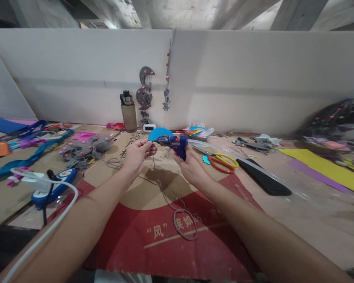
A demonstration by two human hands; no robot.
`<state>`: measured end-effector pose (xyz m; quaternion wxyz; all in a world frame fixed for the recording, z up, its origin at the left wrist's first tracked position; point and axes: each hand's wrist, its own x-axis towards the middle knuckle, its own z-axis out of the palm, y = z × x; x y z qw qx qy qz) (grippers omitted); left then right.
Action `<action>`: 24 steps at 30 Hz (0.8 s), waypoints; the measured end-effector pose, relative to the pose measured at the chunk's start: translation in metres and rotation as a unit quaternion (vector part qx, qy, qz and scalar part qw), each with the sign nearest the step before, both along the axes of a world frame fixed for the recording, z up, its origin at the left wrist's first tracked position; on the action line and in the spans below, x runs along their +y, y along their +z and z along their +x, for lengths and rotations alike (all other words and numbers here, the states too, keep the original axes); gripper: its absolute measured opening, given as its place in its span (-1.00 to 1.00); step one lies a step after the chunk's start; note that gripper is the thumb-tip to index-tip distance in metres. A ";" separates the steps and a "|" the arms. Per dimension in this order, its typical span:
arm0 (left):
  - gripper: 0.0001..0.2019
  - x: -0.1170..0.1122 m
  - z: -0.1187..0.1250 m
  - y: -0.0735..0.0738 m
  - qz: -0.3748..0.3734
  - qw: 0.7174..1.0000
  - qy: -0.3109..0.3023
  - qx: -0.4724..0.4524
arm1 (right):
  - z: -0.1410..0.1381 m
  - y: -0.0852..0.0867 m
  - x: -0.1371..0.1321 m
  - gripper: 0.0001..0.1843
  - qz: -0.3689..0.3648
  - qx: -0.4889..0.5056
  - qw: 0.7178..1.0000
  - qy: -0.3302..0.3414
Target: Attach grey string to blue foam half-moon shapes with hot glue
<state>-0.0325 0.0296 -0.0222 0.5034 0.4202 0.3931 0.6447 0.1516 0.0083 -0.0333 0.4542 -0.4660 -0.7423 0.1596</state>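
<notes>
My right hand (pixel 189 159) is wrapped round the handle of a blue hot glue gun (pixel 179 146), whose nozzle points left. Thumb and fingers of my left hand (pixel 138 154) are pinched at the edge of a blue rounded foam or paper piece (pixel 160 132), just left of the nozzle. The glue gun covers the lower part of that piece. From near my left fingertips a thin grey cord (pixel 153 162) hangs down, and a loop of cord (pixel 185 224) lies on the red and brown cardboard (pixel 171 251). Whether nozzle and piece touch, I cannot tell.
Scissors (pixel 222 163), a black phone-like slab (pixel 264 177) and yellow sheets (pixel 327 165) lie right. On the left are a blue power strip (pixel 54 188), its white cable (pixel 73 188) and a grey dotted craft piece (pixel 85 151). A bottle (pixel 129 114) stands behind.
</notes>
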 end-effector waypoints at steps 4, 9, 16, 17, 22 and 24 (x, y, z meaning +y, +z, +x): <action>-0.89 0.003 -0.003 0.003 0.002 1.000 0.020 -0.020 | 0.000 0.002 -0.001 -0.55 -0.019 0.026 0.999 0.004; -0.90 0.004 -0.007 0.005 -0.005 1.000 0.023 -0.017 | -0.001 -0.003 0.007 -0.68 -0.189 0.089 0.977 -0.038; -0.79 -0.003 -0.005 0.010 0.026 0.998 0.029 0.059 | 0.010 -0.008 0.026 -0.82 -0.248 -0.023 0.964 -0.090; -0.77 -0.004 -0.004 0.010 0.032 0.995 0.038 0.082 | 0.011 -0.007 0.025 -0.82 -0.194 -0.067 0.970 -0.127; -0.77 -0.013 0.000 0.013 0.083 0.947 0.147 0.272 | -0.013 0.005 0.008 -0.81 -0.047 0.000 0.996 -0.078; -0.78 -0.016 0.000 0.013 0.120 0.911 0.185 0.349 | -0.033 0.012 0.004 -0.73 -0.092 0.162 0.982 0.042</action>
